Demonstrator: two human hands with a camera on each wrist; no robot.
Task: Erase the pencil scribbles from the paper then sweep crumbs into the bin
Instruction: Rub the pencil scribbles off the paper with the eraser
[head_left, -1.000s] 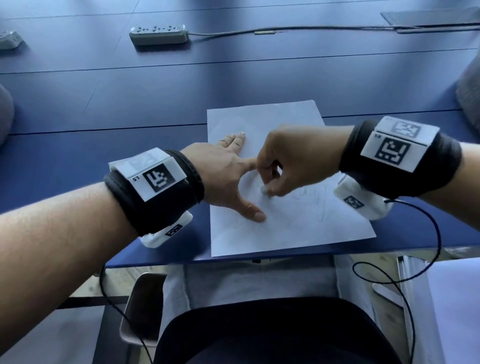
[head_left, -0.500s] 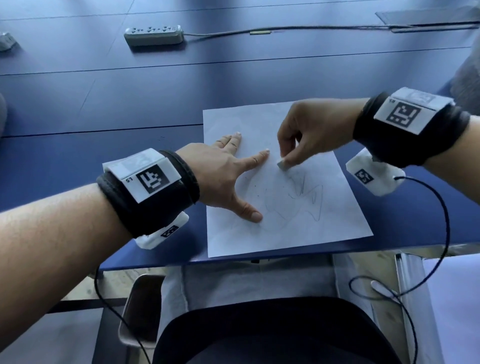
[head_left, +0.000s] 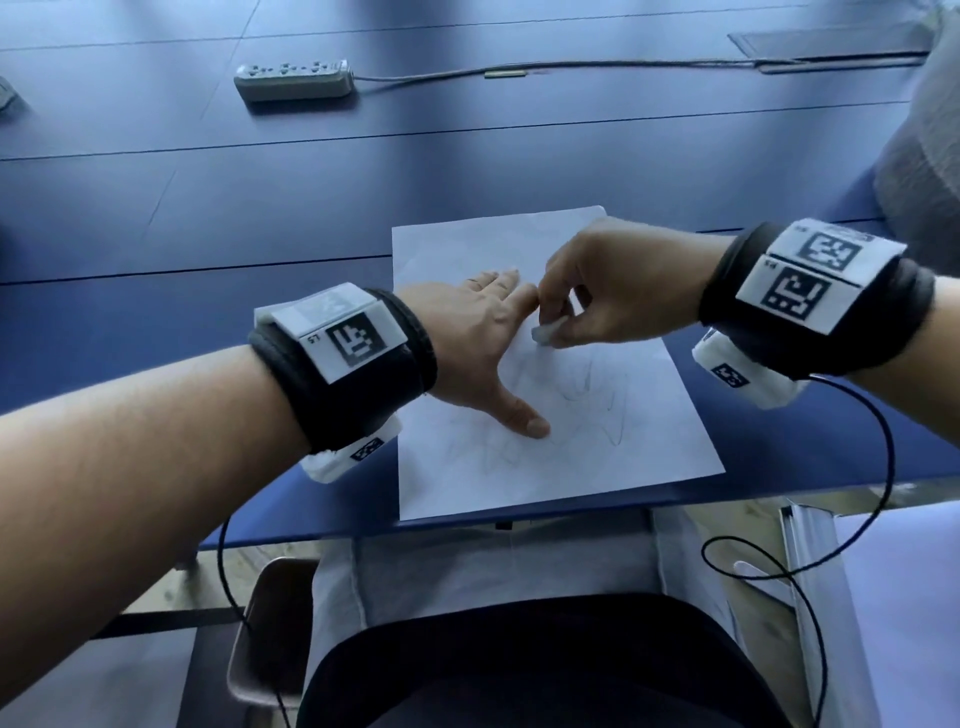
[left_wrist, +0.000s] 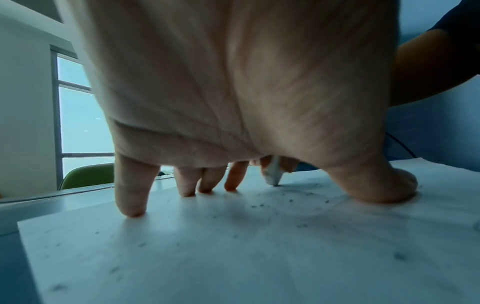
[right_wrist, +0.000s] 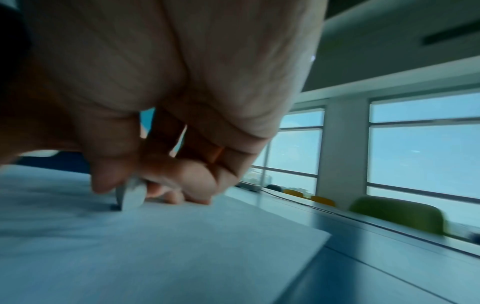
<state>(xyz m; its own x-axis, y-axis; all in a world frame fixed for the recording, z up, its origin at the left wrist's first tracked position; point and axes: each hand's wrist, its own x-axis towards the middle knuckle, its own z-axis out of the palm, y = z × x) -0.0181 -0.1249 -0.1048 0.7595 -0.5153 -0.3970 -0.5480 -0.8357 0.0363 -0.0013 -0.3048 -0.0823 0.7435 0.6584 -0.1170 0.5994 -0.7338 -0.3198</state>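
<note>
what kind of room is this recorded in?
Probably an office meeting room. A long dark blue table carries a grey power strip with its cable; big windows line the wall, with green chairs and yellow chairs along the table's far side.

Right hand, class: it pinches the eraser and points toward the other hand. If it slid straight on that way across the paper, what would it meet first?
Most likely the left hand's index finger, pressed on the paper just beyond the eraser; the gap looks small, though depth is unclear.
</note>
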